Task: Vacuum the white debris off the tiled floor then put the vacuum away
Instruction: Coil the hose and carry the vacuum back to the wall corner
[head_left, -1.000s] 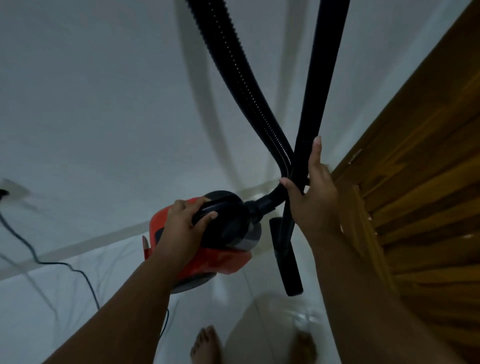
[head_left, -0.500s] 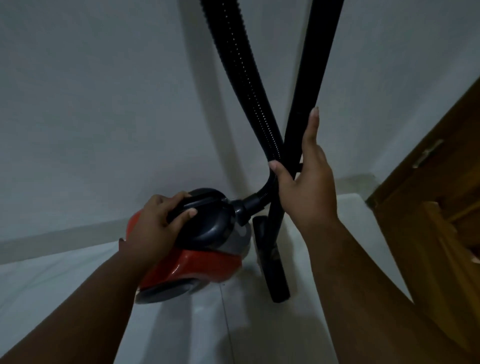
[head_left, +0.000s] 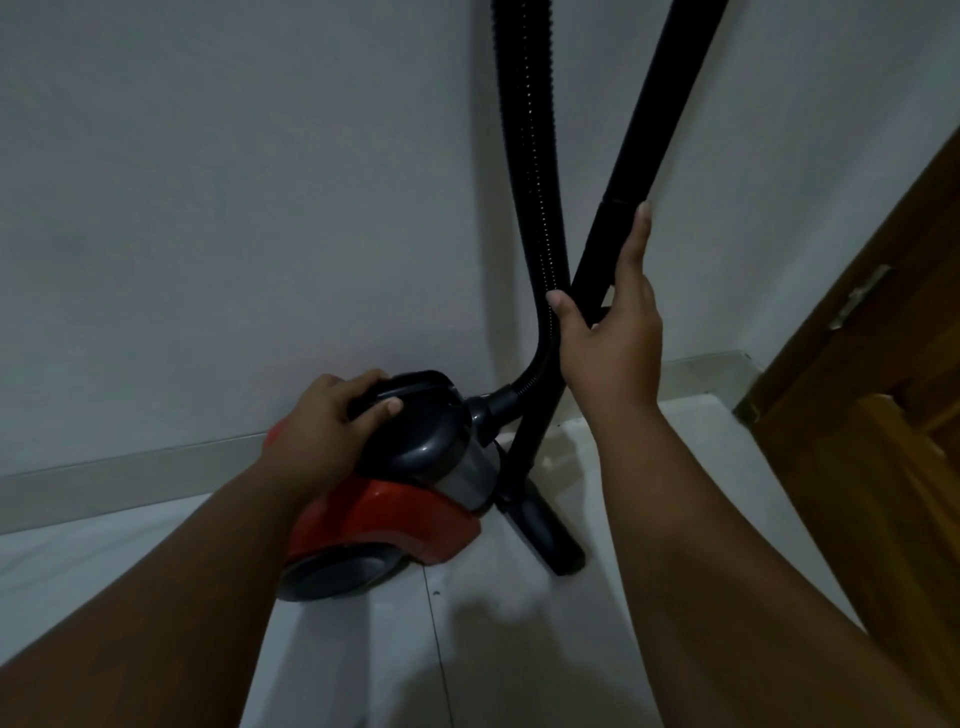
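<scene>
A red and dark grey canister vacuum (head_left: 395, 514) rests on the white tiled floor (head_left: 498, 639) close to the wall. My left hand (head_left: 332, 415) grips its black top handle. A ribbed black hose (head_left: 535, 208) rises from the vacuum's front and leaves the top of the frame. The rigid black wand (head_left: 649, 130) stands almost upright, crossing the hose, with its nozzle (head_left: 545, 530) on the floor beside the canister. My right hand (head_left: 613, 332) wraps the wand where it crosses the hose, fingers stretched up along it. No white debris shows on the tiles.
A pale wall (head_left: 234, 208) with a low skirting strip (head_left: 104, 478) runs behind the vacuum. A brown wooden door and frame (head_left: 893, 415) close off the right side. A small dark speck lies on the tile in front of the vacuum.
The vacuum has gone down from mid-air onto the floor by the wall. Both hands kept their holds. The view swung left, so the wooden door moved toward the right edge.
</scene>
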